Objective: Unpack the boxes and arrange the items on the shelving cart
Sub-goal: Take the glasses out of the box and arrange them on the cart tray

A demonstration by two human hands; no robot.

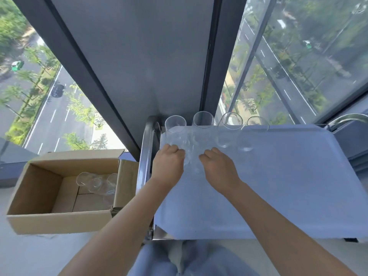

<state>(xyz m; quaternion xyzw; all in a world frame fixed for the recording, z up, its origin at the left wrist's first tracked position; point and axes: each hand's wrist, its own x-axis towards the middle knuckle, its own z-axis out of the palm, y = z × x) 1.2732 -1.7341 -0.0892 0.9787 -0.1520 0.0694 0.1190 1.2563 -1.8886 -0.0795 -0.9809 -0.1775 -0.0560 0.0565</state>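
I see both hands on the cart top [278,186]: left hand [169,164] and right hand [218,166] curl round one upright glass [190,154] btwn them (hard to see), just short of the glass row [217,128]; more in box [39,198] to my left.

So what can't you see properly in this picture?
- Head view: the clear glass between the left hand and right hand is blurred; its outline and who grips it are unclear.
- How many glasses in the cardboard box: see-through and overlapping.
- The cart's lower shelves: hidden under the top tray.
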